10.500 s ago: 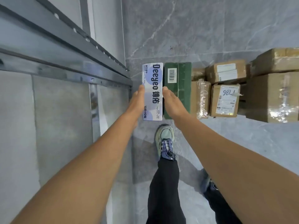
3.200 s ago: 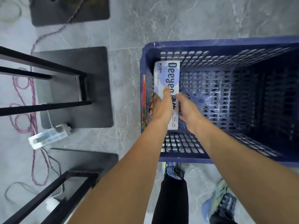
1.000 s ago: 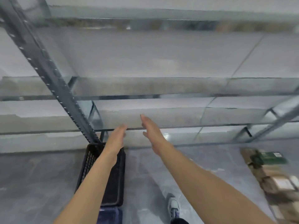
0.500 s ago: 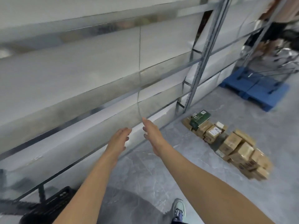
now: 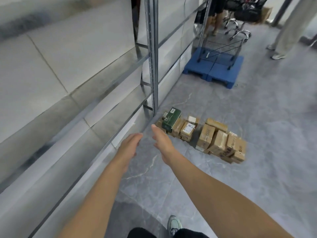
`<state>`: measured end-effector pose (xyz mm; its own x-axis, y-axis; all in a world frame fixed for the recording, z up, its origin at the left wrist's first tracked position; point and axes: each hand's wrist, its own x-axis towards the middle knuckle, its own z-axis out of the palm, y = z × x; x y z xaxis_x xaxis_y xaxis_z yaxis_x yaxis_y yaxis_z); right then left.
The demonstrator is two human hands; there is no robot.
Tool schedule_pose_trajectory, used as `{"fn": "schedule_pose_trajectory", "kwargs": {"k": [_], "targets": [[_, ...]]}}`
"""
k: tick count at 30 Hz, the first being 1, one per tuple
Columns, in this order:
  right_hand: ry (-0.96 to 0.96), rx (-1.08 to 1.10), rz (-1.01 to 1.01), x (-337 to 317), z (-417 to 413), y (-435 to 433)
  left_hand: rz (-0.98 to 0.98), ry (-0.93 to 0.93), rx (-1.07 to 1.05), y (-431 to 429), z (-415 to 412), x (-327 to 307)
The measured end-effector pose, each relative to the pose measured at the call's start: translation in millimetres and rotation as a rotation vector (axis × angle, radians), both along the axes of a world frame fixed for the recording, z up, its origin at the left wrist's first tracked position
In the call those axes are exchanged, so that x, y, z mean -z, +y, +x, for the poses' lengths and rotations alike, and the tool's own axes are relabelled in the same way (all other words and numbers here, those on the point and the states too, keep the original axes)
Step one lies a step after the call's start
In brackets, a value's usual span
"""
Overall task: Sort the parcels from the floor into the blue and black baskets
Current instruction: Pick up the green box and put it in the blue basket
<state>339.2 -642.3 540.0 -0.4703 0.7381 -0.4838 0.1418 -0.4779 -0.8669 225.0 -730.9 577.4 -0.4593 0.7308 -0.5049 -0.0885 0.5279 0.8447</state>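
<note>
Both arms stretch forward, left hand (image 5: pixel 129 148) and right hand (image 5: pixel 162 143) each with its grip released, fingers straight, as half a second ago. Beyond them the parcels (image 5: pixel 214 140) lie on the floor (image 5: pixel 257 177) beside the rack upright (image 5: pixel 152 66), now nearer and more central. A green box (image 5: pixel 171 119) tops the rack end.
</note>
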Motion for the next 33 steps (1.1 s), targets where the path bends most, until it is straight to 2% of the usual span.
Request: {"fn": "schedule_pose_trajectory", "kwargs": {"k": [11,18,24,33], "targets": [[-0.098,0.275,-0.093,43.5,-21.4,133.9,-0.024,-0.040,0.278,177.8,-44.4,54.5],[-0.140,0.392,-0.125,64.8,-60.9,208.4,-0.088,-0.049,0.361,268.3,-92.0,81.1],[-0.149,0.452,-0.179,90.1,-78.0,272.4,-0.167,-0.076,0.381,343.3,-110.7,105.3],[-0.197,0.458,-0.289,162.9,-68.2,385.6,-0.298,-0.033,0.438,455.4,-109.7,167.8]]}}
